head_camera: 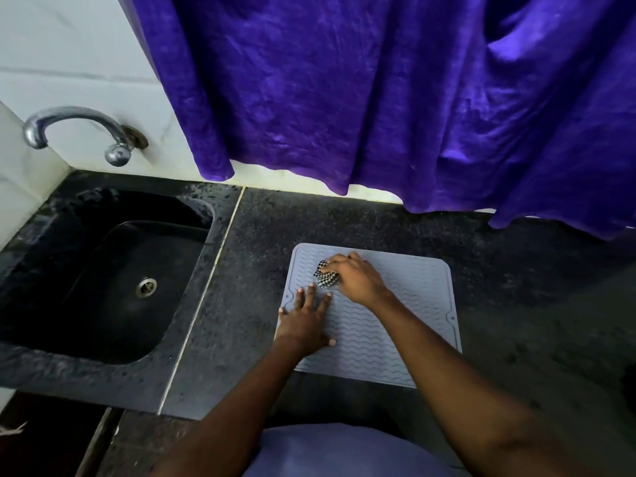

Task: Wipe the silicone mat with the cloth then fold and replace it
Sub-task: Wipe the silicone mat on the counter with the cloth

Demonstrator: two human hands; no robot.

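A grey silicone mat [409, 304] with wavy ridges lies flat on the dark stone counter. My right hand [356, 278] is closed on a bunched black-and-white checked cloth [325, 277], pressing it onto the mat's far left part. My left hand [304, 320] rests flat on the mat's left edge, fingers spread, holding nothing. Most of the cloth is hidden under my right hand.
A black sink [113, 287] with a metal drain [146, 287] sits left of the mat. A chrome tap [79, 130] juts from the white tiled wall. A purple curtain [378, 98] hangs over the counter's back edge. The counter's front edge is close to my body.
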